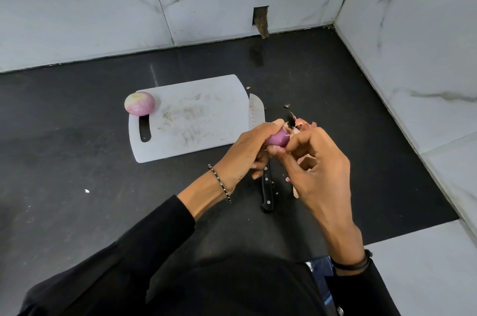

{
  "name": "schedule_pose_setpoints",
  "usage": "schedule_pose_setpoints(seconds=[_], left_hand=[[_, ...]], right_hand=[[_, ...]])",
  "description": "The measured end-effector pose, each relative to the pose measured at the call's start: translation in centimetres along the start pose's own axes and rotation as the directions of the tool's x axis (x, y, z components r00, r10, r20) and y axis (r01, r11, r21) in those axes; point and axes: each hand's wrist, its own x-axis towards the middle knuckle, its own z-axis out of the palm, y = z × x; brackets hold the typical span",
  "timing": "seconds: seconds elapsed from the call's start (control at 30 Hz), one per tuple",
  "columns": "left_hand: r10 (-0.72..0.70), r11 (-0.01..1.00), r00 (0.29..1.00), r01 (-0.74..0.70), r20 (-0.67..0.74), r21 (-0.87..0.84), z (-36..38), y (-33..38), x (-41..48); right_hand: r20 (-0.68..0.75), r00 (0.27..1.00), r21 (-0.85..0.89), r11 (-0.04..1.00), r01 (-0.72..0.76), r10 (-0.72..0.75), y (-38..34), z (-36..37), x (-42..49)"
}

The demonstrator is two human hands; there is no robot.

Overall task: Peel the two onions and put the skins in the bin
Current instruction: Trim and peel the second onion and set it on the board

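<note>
Black sleeves (144,246) are seen along the bottom edge of the frame, one on each forearm. At centre right, the purple onion (277,138) is gripped by the left hand (247,150), with thumb and fingers curled round its left side. The onion is held above the countertop (77,160), just off the lower right corner of the cutting board (196,119). The right hand (317,160) is closed on the skin (300,123): its fingertips are set against the onion's right end, and papery pink flakes are visible above the fingers and inside the curled palm. Whether this skin is attached to the onion cannot be told.

Below the hands, a knife (267,194) is laid on the countertop, its black riveted handle toward the bottom of the frame and its blade beside the board's right edge; its middle is hidden by the left hand. Small skin fragments are scattered near the handle and to the upper right of the hands.

The peeled onion (140,107) is placed at the board's upper left corner, above the handle slot. The white board is marked with stains. Marble-patterned walls (77,5) fill the top and right of the frame.
</note>
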Motion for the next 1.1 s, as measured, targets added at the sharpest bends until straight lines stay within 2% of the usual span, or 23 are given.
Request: schedule_pose_setpoints(seconds=[0.07, 0.23, 0.47, 0.53, 0.7, 0.8, 0.9, 1.0, 1.1], left_hand=[[-0.004, 1.000, 1.000, 0.004, 0.016, -0.015, 0.2, 0.2, -0.1], [-0.031, 0.999, 0.999, 0.033, 0.044, -0.042, 0.5, 0.0, 0.0], [-0.136, 0.907, 0.969, 0.206, 0.207, -0.366, -0.9, -1.4, 0.5], [-0.137, 0.869, 0.956, 0.242, 0.260, -0.431, -1.2, -1.7, 0.6], [-0.129, 0.832, 0.944, 0.269, 0.303, -0.486, -1.7, -2.1, 0.6], [-0.136, 0.832, 0.946, 0.271, 0.294, -0.484, -1.6, -2.2, 0.6], [-0.162, 0.866, 0.955, 0.258, 0.248, -0.428, -1.0, -2.0, 0.6], [-0.181, 0.932, 0.977, 0.207, 0.112, -0.298, 0.4, -1.7, -0.1], [-0.123, 0.986, 0.991, 0.116, -0.051, -0.116, 2.3, -2.1, -0.8]], right_hand=[[-0.019, 0.998, 0.043, 0.997, -0.061, 0.062, -0.2, -0.4, 0.2], [0.034, 0.999, 0.004, 1.000, 0.018, -0.018, 0.0, -1.3, 0.5], [-0.048, 0.991, 0.046, 0.992, -0.119, 0.122, 0.4, -1.6, 0.2], [-0.067, 0.985, -0.008, 0.987, -0.158, 0.158, 1.4, -1.5, 0.2], [0.008, 0.971, -0.171, 0.957, -0.233, 0.238, 3.3, -1.3, 0.3], [0.014, 0.975, -0.169, 0.961, -0.218, 0.223, 2.9, -1.2, 0.5], [-0.003, 0.980, -0.085, 0.976, -0.199, 0.199, 1.2, -0.9, 0.7], [0.065, 0.984, -0.012, 0.986, -0.166, 0.166, -1.0, 0.6, 0.8], [0.117, 0.983, 0.032, 0.988, -0.149, 0.144, -2.4, 3.2, 0.8]])
